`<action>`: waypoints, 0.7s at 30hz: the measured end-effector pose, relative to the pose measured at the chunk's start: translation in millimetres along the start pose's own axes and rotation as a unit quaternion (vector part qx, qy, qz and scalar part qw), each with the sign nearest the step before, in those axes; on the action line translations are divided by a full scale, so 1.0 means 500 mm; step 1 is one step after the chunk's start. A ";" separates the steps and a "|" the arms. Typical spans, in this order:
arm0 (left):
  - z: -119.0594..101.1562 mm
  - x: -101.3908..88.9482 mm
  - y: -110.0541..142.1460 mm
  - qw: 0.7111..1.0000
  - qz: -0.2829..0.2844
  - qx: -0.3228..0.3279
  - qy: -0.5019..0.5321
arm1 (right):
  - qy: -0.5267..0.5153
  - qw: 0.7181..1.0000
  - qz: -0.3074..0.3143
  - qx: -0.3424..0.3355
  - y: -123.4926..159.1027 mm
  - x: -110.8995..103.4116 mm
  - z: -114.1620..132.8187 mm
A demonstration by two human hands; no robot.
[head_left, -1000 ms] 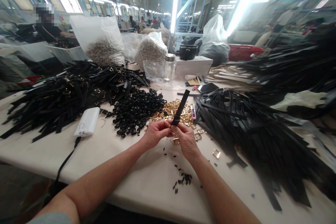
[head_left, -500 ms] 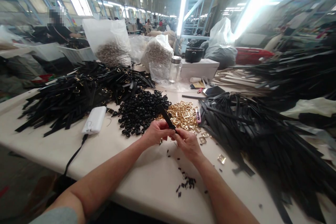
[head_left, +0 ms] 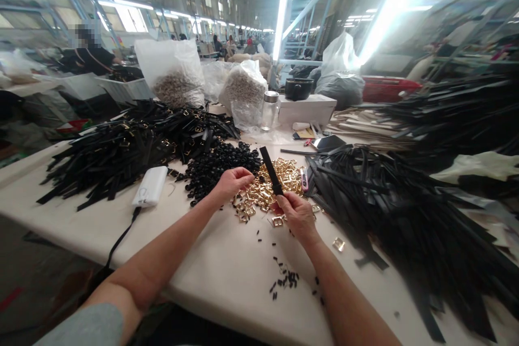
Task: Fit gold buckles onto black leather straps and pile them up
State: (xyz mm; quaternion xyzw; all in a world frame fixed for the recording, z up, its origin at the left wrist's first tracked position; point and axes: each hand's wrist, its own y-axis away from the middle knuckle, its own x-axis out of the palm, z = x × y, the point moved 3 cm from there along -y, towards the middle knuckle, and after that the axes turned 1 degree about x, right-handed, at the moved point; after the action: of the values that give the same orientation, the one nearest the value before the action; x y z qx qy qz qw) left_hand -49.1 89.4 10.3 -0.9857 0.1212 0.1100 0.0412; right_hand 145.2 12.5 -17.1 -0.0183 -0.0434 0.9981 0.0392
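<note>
My right hand (head_left: 297,212) is closed around the lower end of a black strap (head_left: 271,170), which stands up and tilts slightly left. My left hand (head_left: 232,182) has its fingers curled down onto the near edge of a pile of gold metal buckles (head_left: 271,184); what it grips, if anything, is hidden. Just left of that pile lies a heap of black plastic rings (head_left: 221,166). A few loose buckles and small black bits (head_left: 286,279) lie on the white table (head_left: 227,265) near my wrists.
A big heap of black straps (head_left: 125,151) lies at the left, another heap of straps (head_left: 389,200) at the right. A white power bank (head_left: 150,186) with a cable sits at the left. Bags of parts (head_left: 172,73), a jar (head_left: 270,110) and a white box (head_left: 306,108) stand behind. Another person (head_left: 87,54) sits far left.
My left hand let go of the strap and moved left and forward onto the gold buckles. The right hand now holds the strap alone, more upright.
</note>
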 end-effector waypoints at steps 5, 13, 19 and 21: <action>-0.016 -0.001 -0.045 0.905 0.013 0.192 -0.379 | -0.025 1.000 0.000 0.004 -0.001 0.000 0.002; 0.000 0.020 -0.070 0.852 0.020 0.211 -0.479 | -0.036 0.999 -0.025 0.014 0.000 -0.005 0.010; 0.006 0.022 -0.089 0.838 0.051 0.228 -0.492 | -0.007 1.000 -0.027 -0.001 0.000 -0.007 0.011; 0.005 0.024 -0.101 0.843 0.058 0.227 -0.485 | 0.005 1.000 -0.026 -0.002 0.000 -0.007 0.010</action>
State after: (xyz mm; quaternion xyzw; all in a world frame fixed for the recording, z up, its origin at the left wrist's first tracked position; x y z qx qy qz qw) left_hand -25.7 135.6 7.9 -0.7609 0.1640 0.5457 0.3106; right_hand 148.2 11.6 -12.2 -0.0220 -0.0452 0.9966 0.0658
